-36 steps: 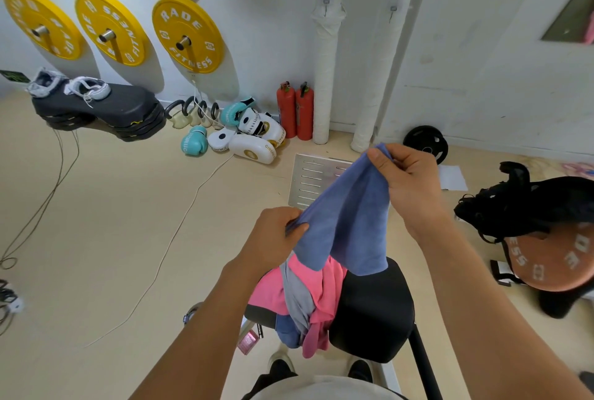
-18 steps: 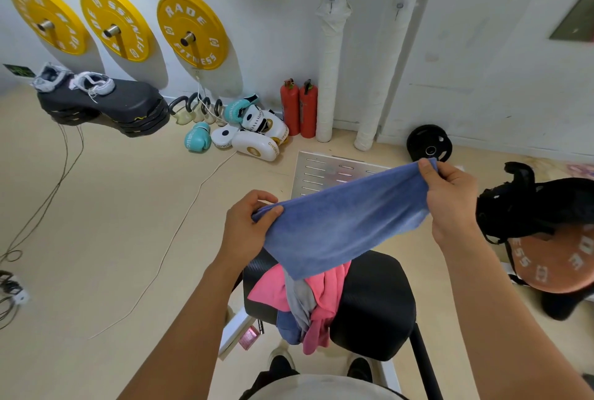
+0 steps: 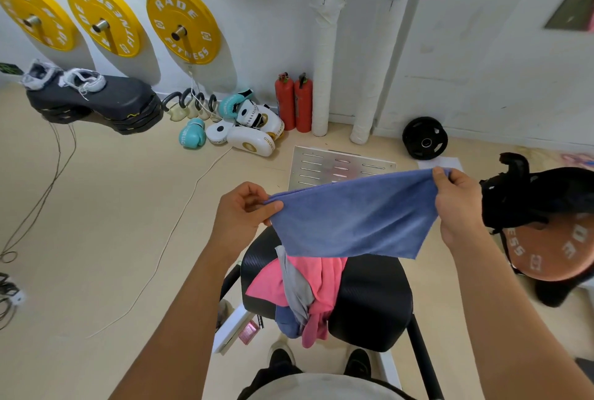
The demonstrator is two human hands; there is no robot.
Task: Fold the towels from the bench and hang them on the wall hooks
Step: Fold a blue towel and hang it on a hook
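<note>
Towels: one blue (image 3: pixel 353 219) gripped by both hands' fingers (image 3: pixel 273 206), three heaped on bench (image 3: pixel 379 303)

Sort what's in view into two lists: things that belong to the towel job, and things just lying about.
For the job:
blue towel, held stretched between left hand and right hand
pink towel and grey towel, heaped on the bench

Lying about:
yellow weight plates
fire extinguishers
boxing gloves
black weight plate
</note>
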